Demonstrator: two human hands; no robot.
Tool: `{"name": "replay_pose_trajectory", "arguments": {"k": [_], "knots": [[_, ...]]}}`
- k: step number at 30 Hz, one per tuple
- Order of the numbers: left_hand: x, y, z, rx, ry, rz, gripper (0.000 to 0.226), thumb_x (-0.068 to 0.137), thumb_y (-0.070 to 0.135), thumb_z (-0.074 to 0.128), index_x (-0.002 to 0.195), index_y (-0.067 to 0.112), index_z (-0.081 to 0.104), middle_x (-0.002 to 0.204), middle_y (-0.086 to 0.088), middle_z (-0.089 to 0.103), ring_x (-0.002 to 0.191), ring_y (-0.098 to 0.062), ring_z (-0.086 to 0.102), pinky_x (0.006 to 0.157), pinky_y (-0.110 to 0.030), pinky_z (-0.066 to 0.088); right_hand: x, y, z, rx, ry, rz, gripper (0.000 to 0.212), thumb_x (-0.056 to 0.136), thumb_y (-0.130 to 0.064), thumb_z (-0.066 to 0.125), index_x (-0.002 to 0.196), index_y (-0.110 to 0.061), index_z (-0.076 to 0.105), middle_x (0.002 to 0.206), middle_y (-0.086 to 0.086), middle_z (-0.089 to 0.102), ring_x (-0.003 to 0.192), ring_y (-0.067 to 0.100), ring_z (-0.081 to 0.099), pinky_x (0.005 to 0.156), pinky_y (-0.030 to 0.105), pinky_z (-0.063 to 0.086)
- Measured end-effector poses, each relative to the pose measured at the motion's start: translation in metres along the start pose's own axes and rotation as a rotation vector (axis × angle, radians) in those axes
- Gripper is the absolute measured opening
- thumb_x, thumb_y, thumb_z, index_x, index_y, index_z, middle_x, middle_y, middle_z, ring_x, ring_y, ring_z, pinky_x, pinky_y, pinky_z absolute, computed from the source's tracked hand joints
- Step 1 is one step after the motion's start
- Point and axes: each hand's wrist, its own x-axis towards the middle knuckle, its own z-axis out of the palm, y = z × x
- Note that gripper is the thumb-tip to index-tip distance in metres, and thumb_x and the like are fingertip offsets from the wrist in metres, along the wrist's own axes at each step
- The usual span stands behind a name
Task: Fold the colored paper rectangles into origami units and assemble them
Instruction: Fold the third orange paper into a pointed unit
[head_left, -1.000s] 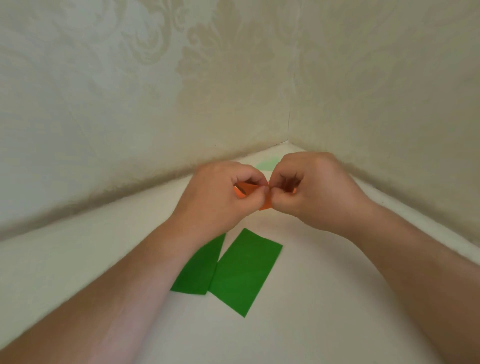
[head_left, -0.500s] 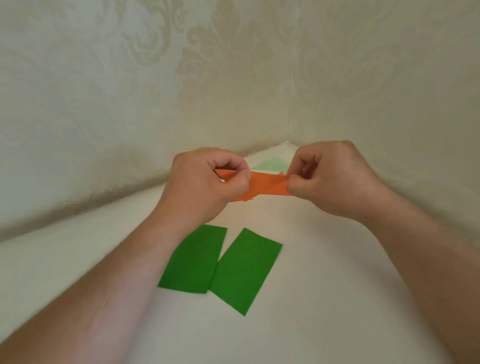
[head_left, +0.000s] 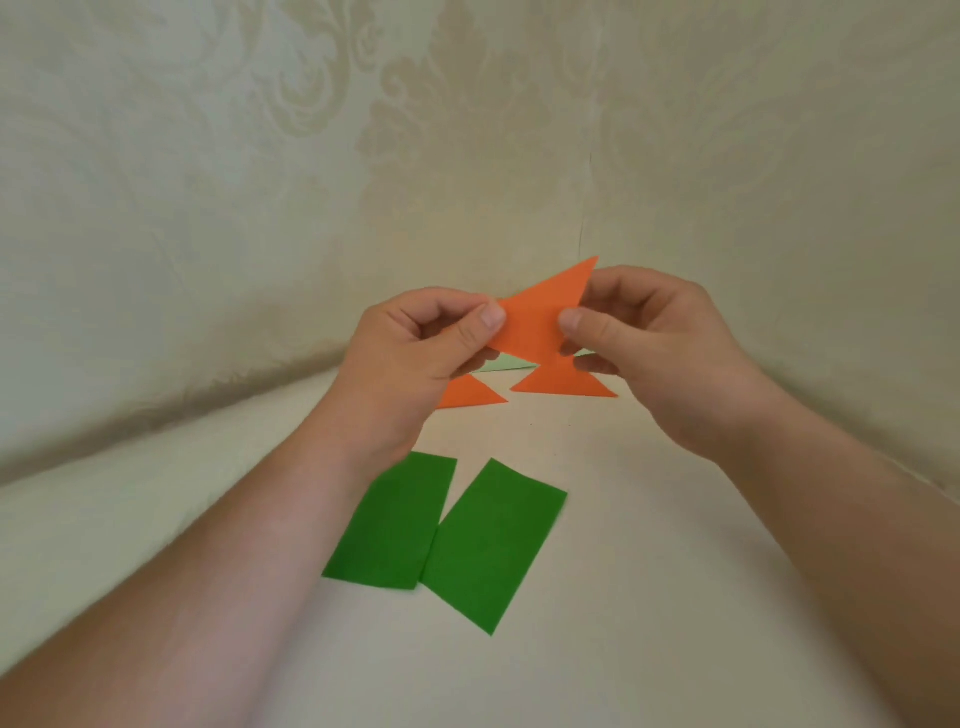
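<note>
- The left hand is raised above the table, thumb and curled fingers pinching the left end of an orange folded paper.
- The right hand pinches the right end of that same paper between its thumb and curled fingers, at 3 o'clock from the left hand.
- The orange folded paper is in the air between the two hands, a flat strip whose pointed end sticks up toward 1 o'clock past the right thumb.
- A second orange folded piece lies on the table just below the held one, at 6 o'clock from it; its left part is hidden behind the left hand.
- A pale green paper shows behind that piece, near the wall corner.
- Two green paper rectangles lie flat on the table at 6 o'clock from the hands: the left green rectangle and the right green rectangle, touching along their lower edges, the gap widening toward 12 o'clock.
</note>
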Motion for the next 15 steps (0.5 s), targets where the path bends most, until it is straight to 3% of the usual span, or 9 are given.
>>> {"name": "replay_pose_trajectory", "arguments": {"k": [2,4,7,9,12,15], "knots": [[-0.001,-0.002,0.002,0.034,-0.032,0.003,0.012,0.076,0.027,0.079,0.087,0.021,0.08,0.087,-0.005,0.078,0.081,-0.018,0.072,0.087,-0.037,0.06,0.0,-0.001,0.0,0.038,0.009,-0.011,0.008,0.089,-0.018,0.074,0.082,-0.021,0.076,0.091,0.016,0.075,0.085,0.024,0.07,0.09,0.05,0.058],[-0.003,-0.002,0.002,0.166,-0.075,0.007,0.003,0.083,0.023,0.081,0.085,0.024,0.081,0.085,-0.001,0.079,0.079,-0.014,0.072,0.082,-0.033,0.061,0.0,-0.002,0.0,0.091,0.01,-0.025,0.019,0.093,-0.013,0.072,0.076,-0.022,0.076,0.085,0.014,0.073,0.083,0.026,0.068,0.09,0.057,0.057],[-0.006,-0.004,0.001,0.541,-0.166,0.027,0.007,0.089,0.026,0.08,0.089,0.033,0.08,0.087,0.015,0.078,0.086,-0.004,0.072,0.082,-0.033,0.057,0.002,0.0,0.0,0.055,0.036,-0.07,0.027,0.099,-0.01,0.066,0.076,-0.023,0.075,0.075,-0.002,0.069,0.072,0.016,0.061,0.074,0.044,0.053],[-0.01,-0.002,0.002,0.654,-0.152,0.059,0.009,0.088,0.034,0.079,0.095,0.039,0.079,0.09,0.022,0.076,0.091,0.004,0.069,0.083,-0.029,0.053,0.0,0.003,-0.001,-0.114,0.015,-0.128,0.023,0.101,-0.015,0.063,0.081,-0.023,0.072,0.073,-0.005,0.068,0.067,0.013,0.059,0.068,0.036,0.05],[-0.012,0.002,0.005,0.574,-0.083,0.103,0.01,0.088,0.034,0.079,0.097,0.038,0.078,0.089,0.02,0.076,0.091,-0.001,0.072,0.086,-0.041,0.059,-0.004,0.007,-0.001,-0.478,-0.092,-0.229,0.019,0.102,-0.024,0.06,0.086,-0.024,0.071,0.073,-0.003,0.068,0.067,0.02,0.061,0.062,0.038,0.05],[-0.014,0.003,0.005,0.581,-0.082,0.132,0.004,0.089,0.031,0.079,0.089,0.035,0.079,0.085,0.016,0.076,0.082,-0.008,0.073,0.074,-0.039,0.059,-0.007,0.004,0.002,-0.659,-0.164,-0.269,0.022,0.1,-0.025,0.057,0.081,-0.026,0.069,0.064,-0.01,0.065,0.059,0.011,0.058,0.056,0.037,0.048]]}}
